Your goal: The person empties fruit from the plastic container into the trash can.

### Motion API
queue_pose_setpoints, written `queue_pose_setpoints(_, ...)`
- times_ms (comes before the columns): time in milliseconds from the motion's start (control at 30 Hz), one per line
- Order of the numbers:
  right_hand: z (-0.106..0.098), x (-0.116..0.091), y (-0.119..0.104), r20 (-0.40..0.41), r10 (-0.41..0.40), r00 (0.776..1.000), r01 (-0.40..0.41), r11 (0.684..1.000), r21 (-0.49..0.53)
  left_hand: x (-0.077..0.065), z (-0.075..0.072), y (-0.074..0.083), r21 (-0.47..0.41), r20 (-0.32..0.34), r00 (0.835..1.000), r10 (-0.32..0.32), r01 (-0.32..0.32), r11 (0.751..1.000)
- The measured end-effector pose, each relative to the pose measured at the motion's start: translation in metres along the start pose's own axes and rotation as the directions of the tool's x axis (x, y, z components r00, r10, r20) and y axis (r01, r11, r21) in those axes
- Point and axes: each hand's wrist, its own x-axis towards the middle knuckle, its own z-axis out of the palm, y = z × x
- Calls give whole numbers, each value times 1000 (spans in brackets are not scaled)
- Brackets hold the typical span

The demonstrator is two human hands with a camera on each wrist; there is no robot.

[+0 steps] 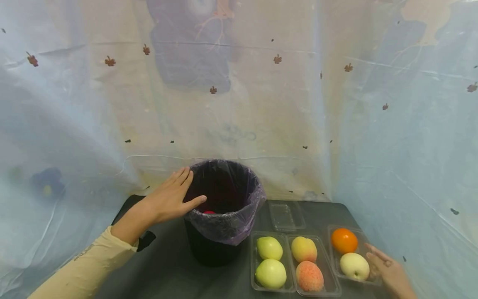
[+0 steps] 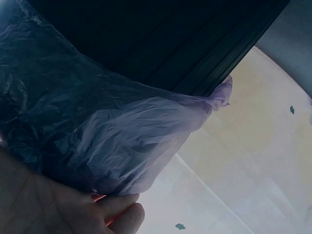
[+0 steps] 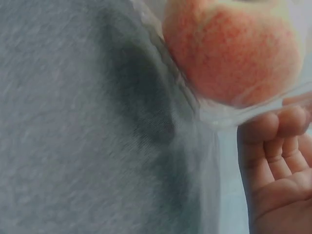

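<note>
My left hand (image 1: 168, 197) rests on the left rim of a black bin (image 1: 210, 249), its fingers fairly straight and thumb spread over the opening. A thin purple bin bag (image 1: 257, 203) lines the bin and folds over its rim; in the left wrist view the bag (image 2: 131, 136) hangs just beyond the fingers. At the far right, my right hand (image 1: 390, 270) grips the right edge of a clear plastic tray (image 1: 332, 228). That tray holds an orange (image 1: 344, 240) and a pale yellow fruit (image 1: 354, 266). In the right wrist view, curled fingers (image 3: 258, 127) meet the tray edge below a red-speckled fruit (image 3: 234, 53).
Two more clear trays stand between bin and right hand: one with two green fruits (image 1: 270, 274), one with two peaches (image 1: 310, 276). An empty clear tray (image 1: 286, 216) lies behind them. Something red (image 1: 209, 212) shows inside the bin. A printed plastic curtain (image 1: 261, 124) surrounds the dark table (image 1: 160, 265).
</note>
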Motion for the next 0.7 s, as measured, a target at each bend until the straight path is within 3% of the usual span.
queue_pose_setpoints(167,-5,0,-3,-90,0,996,2,1000,24,1,1,0,1,-1,1000,1,-1,1000)
queue_pose_setpoints(433,-11,-4,-29,-132,19,991,-11,998,64,1,1,-1,-5,-1,1000,-3,3,1000)
queue_pose_setpoints(600,-5,-7,-51,-111,3,994,22,974,226,0,1,-1,-9,-1,1000,-4,4,1000)
queue_pose_setpoints(700,-1,-8,-64,-92,10,996,14,965,261,0,0,-1,-6,2,1000,-1,1,1000)
